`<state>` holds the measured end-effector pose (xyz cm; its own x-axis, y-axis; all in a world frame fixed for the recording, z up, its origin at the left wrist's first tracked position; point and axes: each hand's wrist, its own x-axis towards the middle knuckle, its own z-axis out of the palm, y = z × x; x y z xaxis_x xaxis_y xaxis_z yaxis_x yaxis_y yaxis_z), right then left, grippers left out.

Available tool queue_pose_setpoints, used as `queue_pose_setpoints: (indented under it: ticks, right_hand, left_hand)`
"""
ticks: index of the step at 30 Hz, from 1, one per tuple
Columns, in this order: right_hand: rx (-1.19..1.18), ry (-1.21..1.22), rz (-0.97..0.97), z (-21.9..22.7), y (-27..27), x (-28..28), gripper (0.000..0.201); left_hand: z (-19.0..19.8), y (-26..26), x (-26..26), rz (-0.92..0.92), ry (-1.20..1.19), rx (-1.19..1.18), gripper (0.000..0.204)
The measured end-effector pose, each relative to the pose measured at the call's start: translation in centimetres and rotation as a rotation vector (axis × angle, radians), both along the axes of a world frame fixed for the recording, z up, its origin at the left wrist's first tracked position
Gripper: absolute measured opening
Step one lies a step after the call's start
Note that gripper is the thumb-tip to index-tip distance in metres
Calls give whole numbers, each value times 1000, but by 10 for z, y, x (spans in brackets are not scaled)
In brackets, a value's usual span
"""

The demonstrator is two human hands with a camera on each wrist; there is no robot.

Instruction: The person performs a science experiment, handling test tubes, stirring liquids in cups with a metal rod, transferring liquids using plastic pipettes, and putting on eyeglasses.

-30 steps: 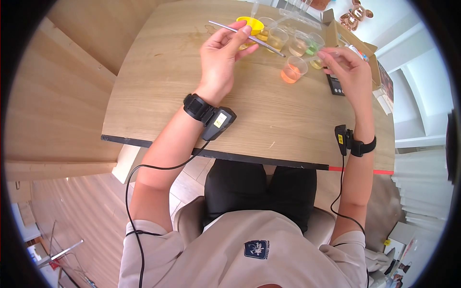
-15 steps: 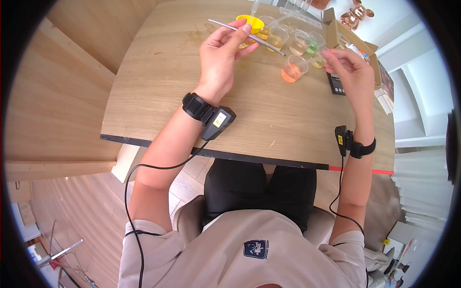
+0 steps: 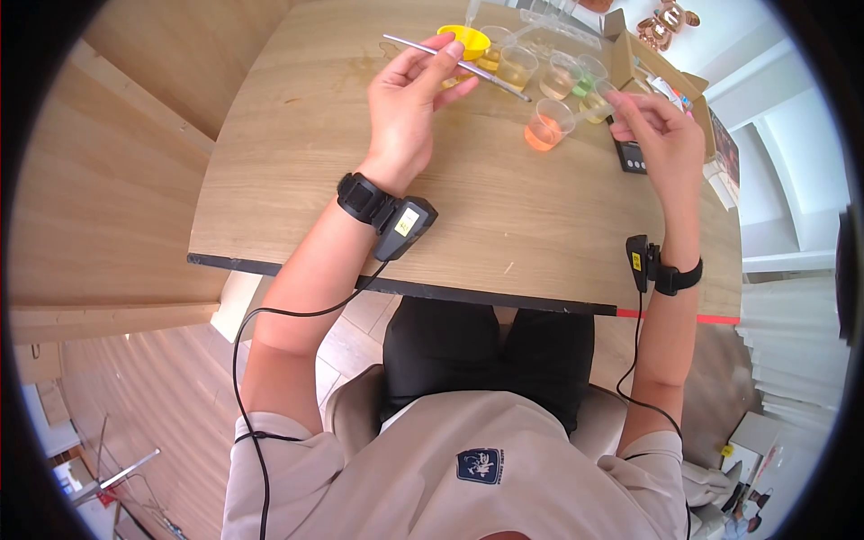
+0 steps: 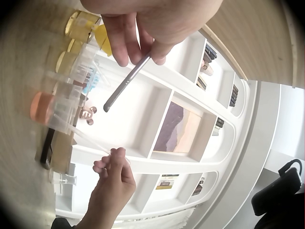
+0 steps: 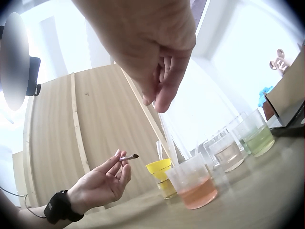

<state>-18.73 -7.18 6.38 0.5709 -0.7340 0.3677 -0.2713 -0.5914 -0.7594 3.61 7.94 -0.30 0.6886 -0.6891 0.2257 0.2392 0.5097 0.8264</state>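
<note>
Held between thumb and fingers of my left hand (image 3: 402,108) is a thin metal-coloured rod (image 4: 127,83) with a dark tip, angled above the table. My right hand (image 3: 661,135) pinches a translucent pipette-like stick (image 4: 90,139), whose lower end reaches into a clear cup of orange liquid (image 5: 198,193). A yellow funnel-like piece (image 3: 464,41) sits on a cup just beyond my left fingers. Cups of yellowish (image 3: 516,76), pale (image 5: 229,156) and green liquid (image 5: 260,141) stand behind the orange one.
An open cardboard box (image 3: 697,90) and a black device with buttons (image 3: 633,157) lie at the right of the table (image 3: 360,225). A clear rack (image 3: 560,29) stands at the back. Shelves (image 4: 157,124) rise beyond.
The left hand and its rod have shifted slightly left. The right hand has moved slightly right with its stick. The cups appear slightly higher in the head view.
</note>
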Motion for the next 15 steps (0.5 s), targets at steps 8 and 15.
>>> queue_pose_setpoints:
  ticks: [8, 15]
  right_hand:
    - [118, -210, 55, -19, -10, 1, 25]
    - [216, -292, 62, -25, -17, -6, 26]
  left_hand:
    - [0, -1, 1, 12, -18, 26, 36]
    - [-5, -4, 9, 44, -83, 46, 38]
